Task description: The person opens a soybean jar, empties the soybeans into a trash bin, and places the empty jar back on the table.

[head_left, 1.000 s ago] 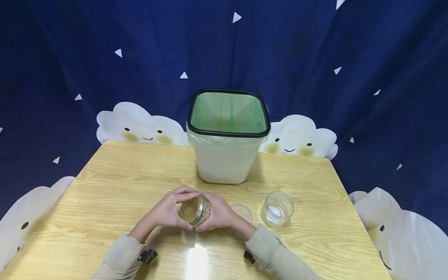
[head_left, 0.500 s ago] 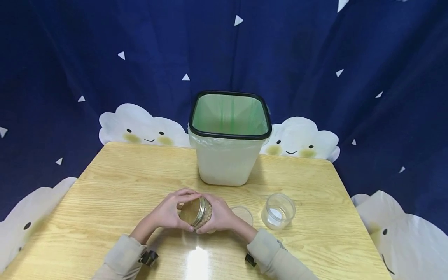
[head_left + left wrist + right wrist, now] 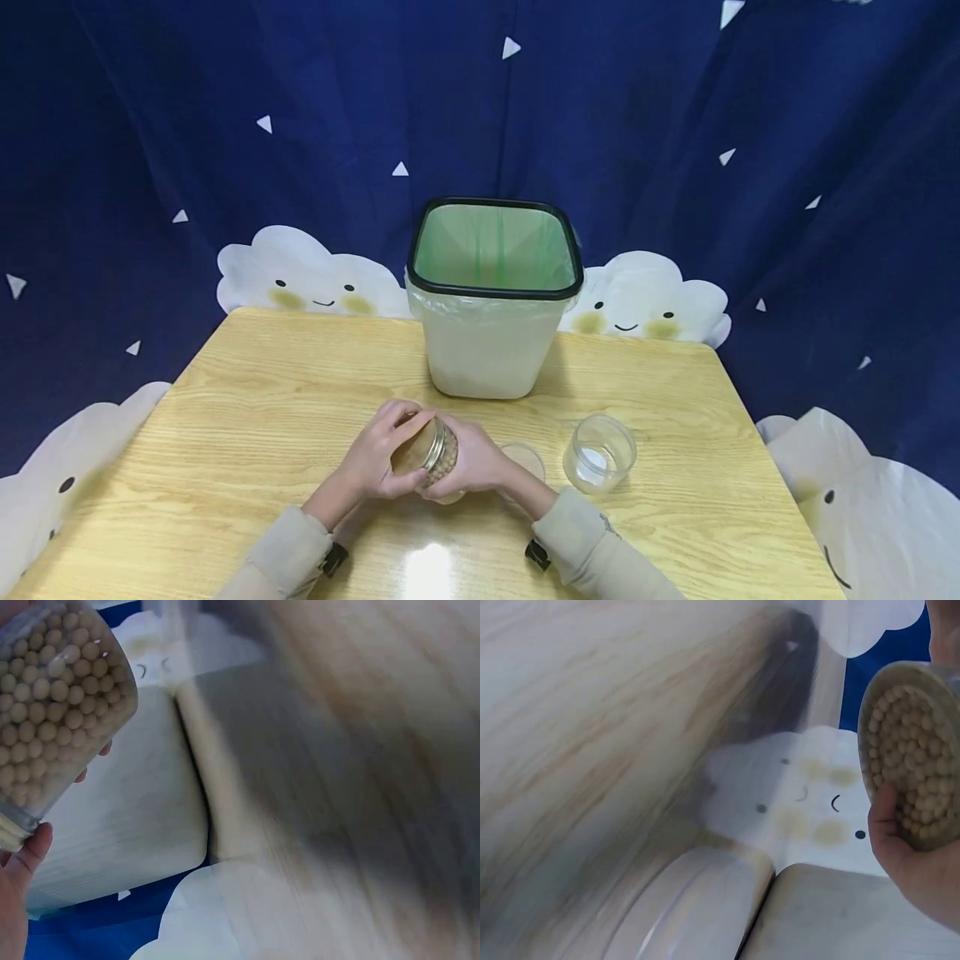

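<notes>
A clear jar (image 3: 449, 454) full of small round beige beans lies tilted between both hands, just above the table. My left hand (image 3: 375, 457) grips its gold-toned lid (image 3: 409, 454), thumb on the near side and fingers over the far side. Round the jar's body curls my right hand (image 3: 477, 458). In the left wrist view the beans (image 3: 56, 697) show through the jar wall, with the left thumb near the lid's edge. The right wrist view shows the right thumb (image 3: 885, 821) pressed against the jar's bottom end. Part of the lid is hidden by the left fingers.
A white bin (image 3: 487, 354) with a black rim and a green-tinted liner stands behind the hands. To the right sits a clear round container (image 3: 600, 454). A clear flat disc (image 3: 527, 457) lies partly behind the right wrist. A dark blue curtain (image 3: 480, 100) hangs beyond the wooden table (image 3: 285, 392).
My left hand has turned on the lid, its fingers now bent closer round it, and the left forearm has shifted right. The right hand keeps its hold on the jar.
</notes>
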Demonstrator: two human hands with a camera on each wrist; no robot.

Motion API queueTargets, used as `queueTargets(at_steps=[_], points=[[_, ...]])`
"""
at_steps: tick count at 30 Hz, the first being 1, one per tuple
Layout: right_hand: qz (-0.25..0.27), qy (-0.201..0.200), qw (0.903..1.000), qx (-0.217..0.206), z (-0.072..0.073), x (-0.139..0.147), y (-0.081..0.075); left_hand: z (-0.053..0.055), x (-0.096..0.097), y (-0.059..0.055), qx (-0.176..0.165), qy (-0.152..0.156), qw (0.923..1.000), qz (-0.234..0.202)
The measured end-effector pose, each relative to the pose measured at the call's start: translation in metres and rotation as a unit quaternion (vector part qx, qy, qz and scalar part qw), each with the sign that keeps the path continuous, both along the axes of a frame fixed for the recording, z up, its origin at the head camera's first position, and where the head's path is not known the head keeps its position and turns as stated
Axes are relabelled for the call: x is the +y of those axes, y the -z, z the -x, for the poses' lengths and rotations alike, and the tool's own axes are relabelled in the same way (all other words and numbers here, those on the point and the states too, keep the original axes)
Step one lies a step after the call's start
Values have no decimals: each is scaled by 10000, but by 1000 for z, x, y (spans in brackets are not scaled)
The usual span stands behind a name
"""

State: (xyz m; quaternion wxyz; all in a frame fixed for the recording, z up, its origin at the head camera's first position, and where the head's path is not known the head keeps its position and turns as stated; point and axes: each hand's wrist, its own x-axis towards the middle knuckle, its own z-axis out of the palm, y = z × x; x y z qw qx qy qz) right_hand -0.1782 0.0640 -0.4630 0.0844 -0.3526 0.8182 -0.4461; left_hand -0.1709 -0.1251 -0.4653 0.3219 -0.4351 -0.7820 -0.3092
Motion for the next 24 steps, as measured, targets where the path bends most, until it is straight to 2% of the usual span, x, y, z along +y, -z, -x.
queueTargets(at_steps=[5,13,16,19,24], points=[[19,248,9997,83,-6,-2,-3,2,3,1,127,84,9989,-449],[-150,512,9985,115,-12,-2,-2,2,4,2,161,198,9976,-638],[-119,586,9981,176,-13,-3,-2,3,4,1,113,151,9975,-677],[-68,743,9968,290,-13,-5,-2,2,5,0,-35,-150,9973,-712],[-192,1019,9917,755,-11,-8,-2,0,8,1,-186,-909,9927,-766]])
